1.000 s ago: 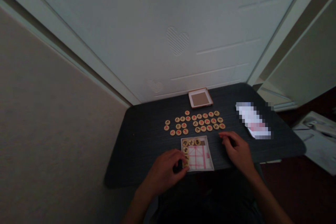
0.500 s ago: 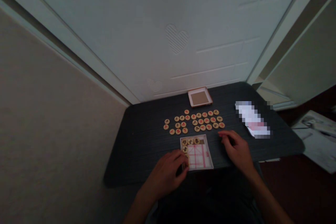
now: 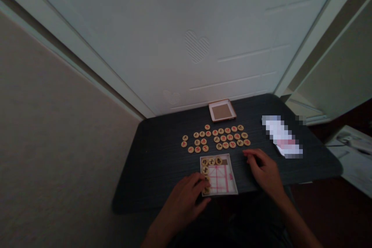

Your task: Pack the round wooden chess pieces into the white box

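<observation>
Several round wooden xiangqi pieces line the top and left side inside a shallow white box (image 3: 233, 178) at the table's near edge. Over the box's left side reaches my left hand (image 3: 187, 194), its fingertips on the pieces in the left column and its thumb apart, just below the lowest piece (image 3: 206, 190). A folded paper (image 3: 217, 180) with red grid lines fills much of the box. To the right of the box, my right hand (image 3: 266, 172) rests on the table with fingers loosely curled in; nothing shows in it.
Beyond the box lie loose pieces (image 3: 223, 138) with red and black characters, in uneven rows on the dark table (image 3: 157, 162). The open box lid (image 3: 222, 111) lies at the back by the white panel. A blurred-out phone-like object (image 3: 280, 135) is at the right.
My left hand's fingers have loosened, and more of the lower left pieces in the box now shows. The view has shifted slightly; my right hand stays in place.
</observation>
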A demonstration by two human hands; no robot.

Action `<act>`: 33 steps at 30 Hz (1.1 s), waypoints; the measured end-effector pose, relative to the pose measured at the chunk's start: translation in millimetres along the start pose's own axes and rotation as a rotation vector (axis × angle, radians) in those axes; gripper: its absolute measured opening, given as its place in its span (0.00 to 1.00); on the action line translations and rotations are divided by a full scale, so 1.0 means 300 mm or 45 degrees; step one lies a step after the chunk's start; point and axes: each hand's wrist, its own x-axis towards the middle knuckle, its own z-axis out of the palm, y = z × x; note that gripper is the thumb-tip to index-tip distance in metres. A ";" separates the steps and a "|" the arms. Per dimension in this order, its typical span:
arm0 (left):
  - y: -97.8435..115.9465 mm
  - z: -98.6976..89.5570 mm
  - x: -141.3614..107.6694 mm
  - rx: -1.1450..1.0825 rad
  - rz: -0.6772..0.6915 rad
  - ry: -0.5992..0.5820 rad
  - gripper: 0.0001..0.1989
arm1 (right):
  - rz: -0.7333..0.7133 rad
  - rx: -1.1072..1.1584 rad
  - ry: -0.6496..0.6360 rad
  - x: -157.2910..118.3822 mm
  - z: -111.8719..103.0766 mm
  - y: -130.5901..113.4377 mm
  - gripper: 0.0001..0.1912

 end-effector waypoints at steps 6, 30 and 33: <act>0.005 -0.010 0.004 -0.051 -0.020 -0.010 0.19 | -0.022 -0.018 0.001 0.006 0.000 -0.001 0.13; -0.032 0.012 0.036 -0.476 -0.330 0.084 0.04 | -0.344 -0.305 -0.746 -0.098 0.219 -0.228 0.07; -0.038 0.015 0.036 -0.490 -0.320 0.078 0.04 | -0.331 -0.302 -0.733 -0.095 0.228 -0.224 0.07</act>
